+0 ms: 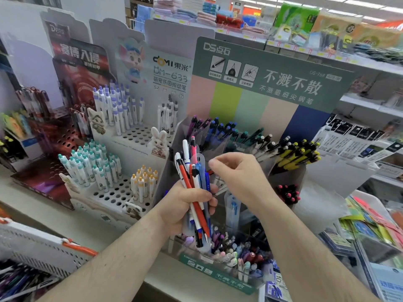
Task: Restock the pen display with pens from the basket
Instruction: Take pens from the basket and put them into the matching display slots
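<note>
Several pens (pixel 194 188), a mixed bundle of red, white and blue barrels plus a clear blister pack, sit in the left hand (pixel 185 205), whose fingers are wrapped tight around them, tips up. Right hand (pixel 237 175) hovers just at 3 o'clock of the bundle, fingers loosely curled, thumb and forefinger near the pen tops; holding nothing that I can see, apparently about to pick one out. Green pen display (pixel 257 68) stands directly behind both hands: upper tiers carry purple, blue, teal, black and yellow pens, bottom tray at 6 o'clock holds pastel ones. White basket (pixel 43 247) at 8 o'clock, more pens visible below it. Judgement: restocking is mid-way. Handful still unsorted, basket not emptied, some display compartments look thinly filled.
</note>
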`<state>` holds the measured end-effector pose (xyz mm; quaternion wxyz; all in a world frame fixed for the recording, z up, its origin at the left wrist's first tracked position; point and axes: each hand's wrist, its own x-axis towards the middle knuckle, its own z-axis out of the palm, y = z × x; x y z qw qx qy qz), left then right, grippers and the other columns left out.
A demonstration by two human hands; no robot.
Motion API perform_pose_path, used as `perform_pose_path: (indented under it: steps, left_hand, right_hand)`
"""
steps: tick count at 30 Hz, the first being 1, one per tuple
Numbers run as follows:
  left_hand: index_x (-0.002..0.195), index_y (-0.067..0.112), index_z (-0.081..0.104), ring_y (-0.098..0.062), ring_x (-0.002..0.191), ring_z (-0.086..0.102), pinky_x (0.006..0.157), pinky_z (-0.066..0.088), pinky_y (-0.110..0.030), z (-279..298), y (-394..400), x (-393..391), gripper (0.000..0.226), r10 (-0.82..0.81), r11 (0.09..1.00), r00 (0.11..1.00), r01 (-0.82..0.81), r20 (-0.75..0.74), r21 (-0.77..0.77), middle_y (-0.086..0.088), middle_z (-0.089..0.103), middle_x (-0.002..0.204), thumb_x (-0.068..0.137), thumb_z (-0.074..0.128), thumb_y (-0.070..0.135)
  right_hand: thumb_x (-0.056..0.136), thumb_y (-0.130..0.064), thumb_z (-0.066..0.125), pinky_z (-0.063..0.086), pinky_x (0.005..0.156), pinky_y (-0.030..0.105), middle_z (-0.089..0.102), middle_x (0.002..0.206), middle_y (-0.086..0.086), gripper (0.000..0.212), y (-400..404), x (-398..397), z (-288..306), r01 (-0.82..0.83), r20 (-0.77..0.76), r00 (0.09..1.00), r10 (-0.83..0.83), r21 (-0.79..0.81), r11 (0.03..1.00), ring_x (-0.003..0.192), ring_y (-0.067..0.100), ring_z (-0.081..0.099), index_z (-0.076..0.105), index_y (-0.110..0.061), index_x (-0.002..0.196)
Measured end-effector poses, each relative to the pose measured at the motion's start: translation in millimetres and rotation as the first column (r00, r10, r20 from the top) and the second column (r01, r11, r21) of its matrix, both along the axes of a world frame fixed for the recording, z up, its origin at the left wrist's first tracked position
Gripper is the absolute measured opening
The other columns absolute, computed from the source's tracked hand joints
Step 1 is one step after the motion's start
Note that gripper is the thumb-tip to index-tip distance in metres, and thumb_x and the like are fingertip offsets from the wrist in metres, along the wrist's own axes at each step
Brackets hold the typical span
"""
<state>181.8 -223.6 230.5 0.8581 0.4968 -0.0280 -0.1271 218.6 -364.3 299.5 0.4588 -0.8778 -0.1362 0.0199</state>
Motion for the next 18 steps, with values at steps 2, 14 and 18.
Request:
perform_pose_path:
  steps: [2,14,18]
  left_hand:
    - [0.097,0.004,0.066,-0.021,0.061,0.063,0.057,0.054,-0.031,0.9,-1.6,-0.5,0.029,-0.005,1.000,1.000,0.005,0.010,0.005,-0.013,0.062,0.070,0.068,0.062,0.000]
    - [0.095,-0.001,0.064,-0.024,0.062,0.064,0.058,0.055,-0.032,1.6,-8.3,-1.2,0.024,-0.059,0.996,0.998,0.057,0.023,0.069,-0.017,0.063,0.074,0.070,0.062,0.000]
    - [0.100,0.003,0.067,-0.024,0.071,0.067,0.065,0.057,-0.035,-2.3,-7.1,-2.4,0.032,-0.030,0.999,0.999,0.031,-0.032,0.015,-0.014,0.066,0.079,0.069,0.069,0.009]
  right_hand:
    - [0.091,-0.034,0.070,0.058,0.073,0.028,0.072,0.083,-0.008,0.015,1.3,-7.0,-0.8,-0.083,-0.072,0.994,0.084,0.015,0.996,0.074,0.006,0.069,0.073,-0.024,0.100]
    - [0.092,-0.023,0.071,0.046,0.048,0.015,0.059,0.058,-0.003,0.013,3.1,-4.2,-9.3,0.039,0.003,0.999,-0.041,0.247,0.968,0.050,0.002,0.051,0.072,-0.016,0.080]
    - [0.095,-0.017,0.066,0.041,0.051,0.023,0.049,0.061,-0.001,0.017,0.2,-4.2,-14.2,0.124,-0.064,0.992,-0.108,0.377,0.918,0.057,0.014,0.043,0.068,-0.016,0.079]
